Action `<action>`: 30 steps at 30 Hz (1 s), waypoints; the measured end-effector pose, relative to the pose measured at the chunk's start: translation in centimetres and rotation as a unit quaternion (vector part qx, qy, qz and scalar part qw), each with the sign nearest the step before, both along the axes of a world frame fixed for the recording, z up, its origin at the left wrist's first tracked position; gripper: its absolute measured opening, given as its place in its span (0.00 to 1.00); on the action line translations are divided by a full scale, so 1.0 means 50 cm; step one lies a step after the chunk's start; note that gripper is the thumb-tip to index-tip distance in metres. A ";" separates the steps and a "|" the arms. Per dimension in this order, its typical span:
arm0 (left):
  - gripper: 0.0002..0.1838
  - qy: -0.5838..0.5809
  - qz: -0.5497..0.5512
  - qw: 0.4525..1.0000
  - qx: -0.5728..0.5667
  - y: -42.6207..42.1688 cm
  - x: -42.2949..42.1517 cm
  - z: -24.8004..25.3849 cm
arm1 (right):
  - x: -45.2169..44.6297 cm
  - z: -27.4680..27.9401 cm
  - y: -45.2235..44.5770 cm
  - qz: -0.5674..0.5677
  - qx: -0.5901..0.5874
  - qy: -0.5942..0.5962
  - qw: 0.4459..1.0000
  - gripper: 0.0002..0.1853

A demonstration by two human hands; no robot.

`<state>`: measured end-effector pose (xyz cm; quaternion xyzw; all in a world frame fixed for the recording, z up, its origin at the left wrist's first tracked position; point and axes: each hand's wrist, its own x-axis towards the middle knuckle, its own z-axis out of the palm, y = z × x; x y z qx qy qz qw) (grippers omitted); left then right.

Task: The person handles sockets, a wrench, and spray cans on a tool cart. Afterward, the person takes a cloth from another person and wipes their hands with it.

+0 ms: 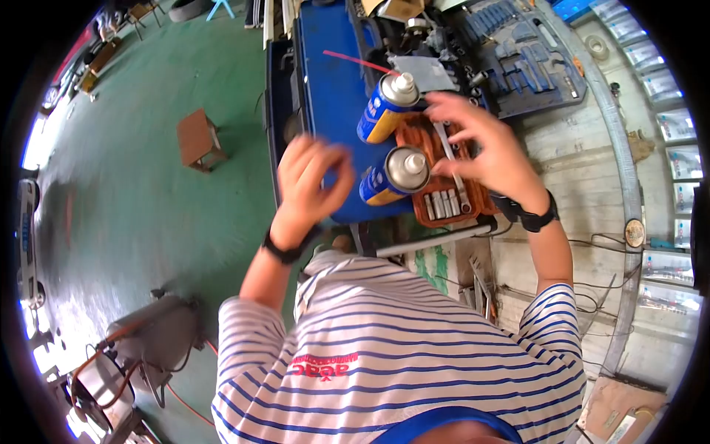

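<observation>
Two blue-and-yellow spray cans with white nozzles stand on the blue top of a tool cart [325,89]. A thin red straw [359,61] reaches left from the nozzle of the farther can [388,107]. My right hand [488,152] hovers at the right of the nearer can [396,176], fingers spread and nothing visibly held. Under it, an orange socket tray [425,207] holds several sockets [442,204] and a long wrench [452,166]. Left of the cans, my left hand [307,181] has its fingers curled into a loose ring, blurred at the tips, with nothing visible inside.
At the back right lies an opened dark tool case [529,63] with blue-handled tools. Assorted metal parts [425,41] crowd the cart's far end. A brown stool [198,140] stands on the green floor, and a grey tank [159,333] with orange hoses sits at lower left.
</observation>
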<state>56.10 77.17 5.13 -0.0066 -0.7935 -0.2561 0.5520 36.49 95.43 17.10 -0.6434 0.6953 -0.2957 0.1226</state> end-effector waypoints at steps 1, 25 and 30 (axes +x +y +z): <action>0.08 -0.014 0.022 1.000 0.017 0.007 0.036 -0.026 | -0.025 0.023 0.008 -0.049 -0.072 -0.050 0.995 0.25; 0.06 -0.220 0.199 0.931 0.212 0.042 0.225 -0.202 | -0.578 -0.210 -0.053 -0.258 0.219 0.233 0.911 0.14; 0.07 -0.229 0.173 0.944 0.162 0.034 0.160 -0.197 | -0.518 -0.199 -0.051 -0.208 0.182 0.306 0.911 0.14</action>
